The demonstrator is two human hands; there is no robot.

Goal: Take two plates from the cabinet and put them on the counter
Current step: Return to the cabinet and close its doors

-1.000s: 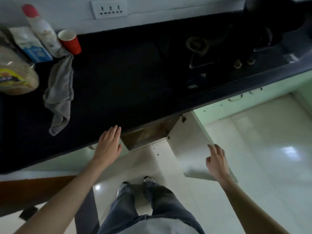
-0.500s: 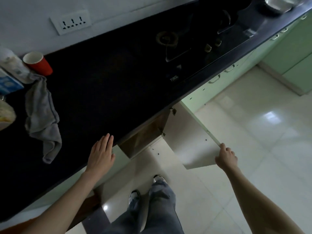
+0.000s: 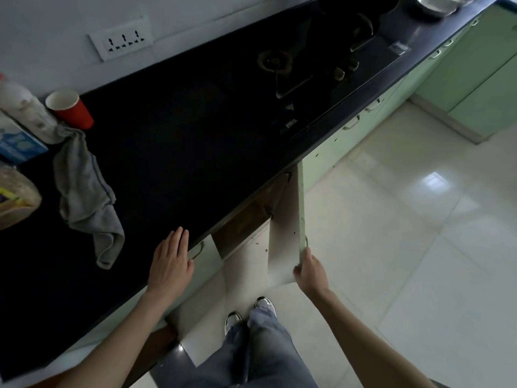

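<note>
A pale green cabinet door (image 3: 288, 231) below the black counter (image 3: 173, 130) stands swung open toward me. My right hand (image 3: 309, 271) grips its lower outer edge, just under the handle. Behind the door the cabinet opening (image 3: 243, 225) shows only a dark brown inside; no plates are visible. My left hand (image 3: 170, 263) lies flat, fingers together, on the counter's front edge and holds nothing.
A grey cloth (image 3: 84, 191), a red paper cup (image 3: 71, 109), a white bottle (image 3: 22, 105), a blue carton (image 3: 16, 141) and a food bag (image 3: 14, 197) sit at the counter's left. A gas hob (image 3: 316, 68) lies to the right. My feet (image 3: 249, 315) stand on white tiles.
The cabinet door has swung further open to the right. My right hand moved from the door's face to gripping its edge. My left hand stays on the counter; the camera shifted right.
</note>
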